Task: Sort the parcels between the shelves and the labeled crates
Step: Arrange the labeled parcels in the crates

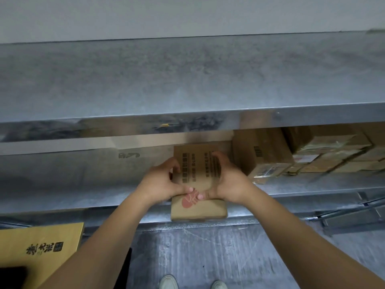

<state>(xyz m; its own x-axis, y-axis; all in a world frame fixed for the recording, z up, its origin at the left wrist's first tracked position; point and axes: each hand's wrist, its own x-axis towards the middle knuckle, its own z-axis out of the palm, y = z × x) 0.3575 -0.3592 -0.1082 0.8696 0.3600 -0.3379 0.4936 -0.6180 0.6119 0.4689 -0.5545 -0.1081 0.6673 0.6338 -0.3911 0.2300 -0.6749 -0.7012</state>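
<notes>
Hands: left hand (164, 181) and right hand (230, 180) grasp one flat parcel (198, 184).
Risk: overhanging the shelf (83, 180) edge, it may tip if released.

My left grip (166, 180) and right grip (228, 182) flank the parcel (198, 207), which overhangs the lower shelf (83, 195) edge. Stacked boxes (312, 155) sit to its right, under the upper shelf (187, 84). Another box (41, 245) lies lower left.
</notes>
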